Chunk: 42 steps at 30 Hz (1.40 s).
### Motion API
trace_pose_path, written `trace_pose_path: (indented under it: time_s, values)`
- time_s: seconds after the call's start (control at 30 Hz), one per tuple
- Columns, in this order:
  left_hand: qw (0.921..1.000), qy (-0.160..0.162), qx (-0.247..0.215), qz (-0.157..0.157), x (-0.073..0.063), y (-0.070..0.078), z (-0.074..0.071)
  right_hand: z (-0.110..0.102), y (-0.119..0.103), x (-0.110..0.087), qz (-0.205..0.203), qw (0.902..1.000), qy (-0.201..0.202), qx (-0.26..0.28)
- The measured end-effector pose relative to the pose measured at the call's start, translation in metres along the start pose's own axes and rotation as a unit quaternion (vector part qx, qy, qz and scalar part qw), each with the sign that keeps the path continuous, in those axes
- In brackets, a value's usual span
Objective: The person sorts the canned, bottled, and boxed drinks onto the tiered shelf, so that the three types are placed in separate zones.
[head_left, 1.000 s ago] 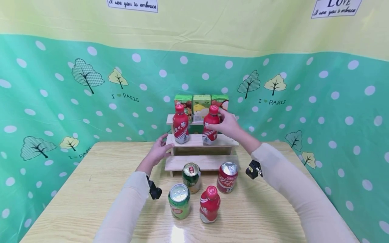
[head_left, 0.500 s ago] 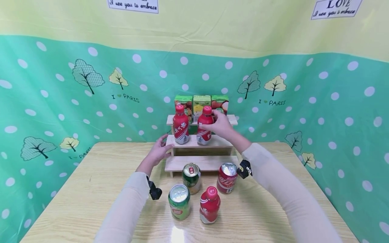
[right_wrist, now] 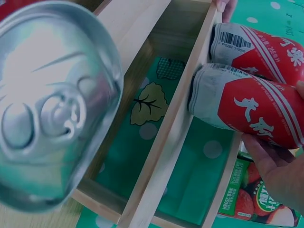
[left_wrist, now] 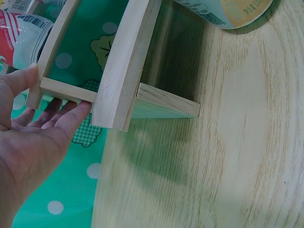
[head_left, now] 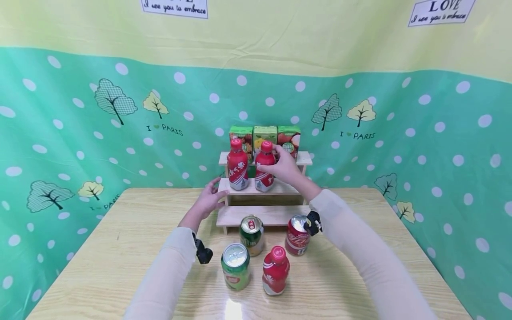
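My right hand (head_left: 285, 168) grips a red bottle (head_left: 265, 169) standing upright on the middle step of the wooden shelf (head_left: 264, 215). Its thumb crosses the bottle's front, with fingers at the far side. Another red bottle (head_left: 238, 166) stands close to its left. In the right wrist view the two bottles lie side by side, the held bottle (right_wrist: 251, 102) nearer. My left hand (head_left: 209, 198) holds the shelf's left end. In the left wrist view, the thumb of this hand (left_wrist: 35, 137) is at the step's edge and the fingers reach around the side post (left_wrist: 66, 90).
Three juice boxes (head_left: 266, 135) stand on the top step. In front of the shelf on the table (head_left: 140, 249) are a dark green can (head_left: 251, 235), a light green can (head_left: 236, 269), a red can (head_left: 297, 240) and a third red bottle (head_left: 276, 273). A dotted curtain (head_left: 160, 146) hangs behind.
My right hand has moved the red bottle left along the middle step, closer to the other bottle. The left hand has stayed at the shelf's end.
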<state>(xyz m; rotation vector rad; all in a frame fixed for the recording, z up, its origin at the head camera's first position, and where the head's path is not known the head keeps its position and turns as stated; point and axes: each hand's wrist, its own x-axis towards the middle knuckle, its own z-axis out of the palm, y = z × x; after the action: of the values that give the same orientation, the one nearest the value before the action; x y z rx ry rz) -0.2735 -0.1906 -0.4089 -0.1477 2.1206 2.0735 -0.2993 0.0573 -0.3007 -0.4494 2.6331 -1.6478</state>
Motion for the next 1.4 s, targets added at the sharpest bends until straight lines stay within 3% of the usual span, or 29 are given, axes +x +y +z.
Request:
trace_pose_path:
  time_s: [0.27, 0.6, 1.23, 1.4]
  values:
    - [0.9996, -0.008, 0.015, 0.024, -0.003, 0.002, -0.002, 0.007, 0.003, 0.008, 0.0, 0.9999, 0.004, 0.017]
    - [1.0, -0.005, -0.004, 0.003, 0.0, 0.006, -0.002, 0.009, 0.003, 0.013, -0.017, 0.9996, 0.004, 0.021]
    - [1.0, -0.009, 0.002, 0.002, 0.0, 0.0, 0.0, 0.008, 0.009, 0.005, 0.0, 0.9997, 0.024, 0.005]
    - [1.0, -0.007, 0.0, 0.002, 0.001, -0.001, -0.002, 0.003, 0.008, -0.001, -0.011, 0.9995, 0.026, 0.011]
